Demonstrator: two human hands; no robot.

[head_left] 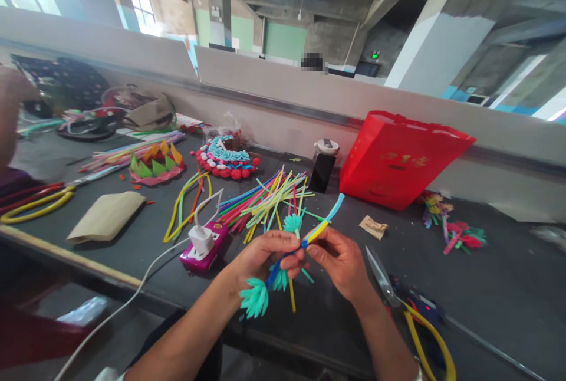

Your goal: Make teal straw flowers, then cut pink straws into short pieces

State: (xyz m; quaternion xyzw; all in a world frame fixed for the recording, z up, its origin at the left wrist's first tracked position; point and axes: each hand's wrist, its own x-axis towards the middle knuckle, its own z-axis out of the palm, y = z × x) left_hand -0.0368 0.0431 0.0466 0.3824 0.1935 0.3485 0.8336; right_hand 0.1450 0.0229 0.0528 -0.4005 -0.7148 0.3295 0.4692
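Observation:
Both my hands meet over the dark table, at work on a pipe-cleaner flower stem [273, 272] wrapped in dark blue. Fluffy teal pipe-cleaner blossoms [254, 297] hang from it at the lower left, and another teal blossom [292, 223] stands up above my fingers. My left hand [269, 251] pinches the blue stem. My right hand [339, 257] is closed around yellow and light-blue pipe cleaners [326, 222] that slant up to the right from the stem. Behind my hands lies a loose spread of coloured pipe cleaners [269, 195].
Yellow-handled scissors [409, 310] lie open right of my arm. A purple power strip [204, 246] with a white plug sits left. Farther back are a red paper bag [398, 160], a phone [322, 172] against a cup, and beaded crafts [227, 158]. A person's arm [11, 109] shows far left.

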